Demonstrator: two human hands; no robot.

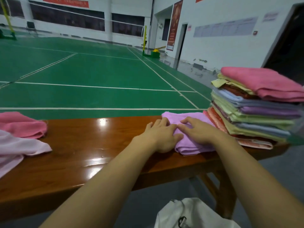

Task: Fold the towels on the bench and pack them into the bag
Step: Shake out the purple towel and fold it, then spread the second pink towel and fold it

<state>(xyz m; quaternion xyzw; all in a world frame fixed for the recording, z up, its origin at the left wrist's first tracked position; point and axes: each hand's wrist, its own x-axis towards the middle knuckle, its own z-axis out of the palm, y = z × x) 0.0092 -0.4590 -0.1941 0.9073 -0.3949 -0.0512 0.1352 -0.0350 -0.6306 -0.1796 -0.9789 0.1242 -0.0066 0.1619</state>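
A folded lilac towel (189, 148) lies on the glossy brown bench (79, 145), right of centre. My left hand (160, 134) grips its left edge, thumb tucked against the folded layers. My right hand (199, 130) rests flat on top of it, fingers spread, pressing down. Right beside it stands a tall stack of folded towels (256, 112) in pink, blue, purple, yellow-green and orange. At the left end of the bench lie a loose pink towel (23, 125) and a pale pink towel (18, 148). A white bag (194, 214) sits on the floor below my arms.
Beyond the bench spreads a green sports court (92, 74) with white lines. A green net post base (152, 54) stands far back. A bench leg (225, 191) is near the white bag. A dark panel (291, 43) leans at the far right.
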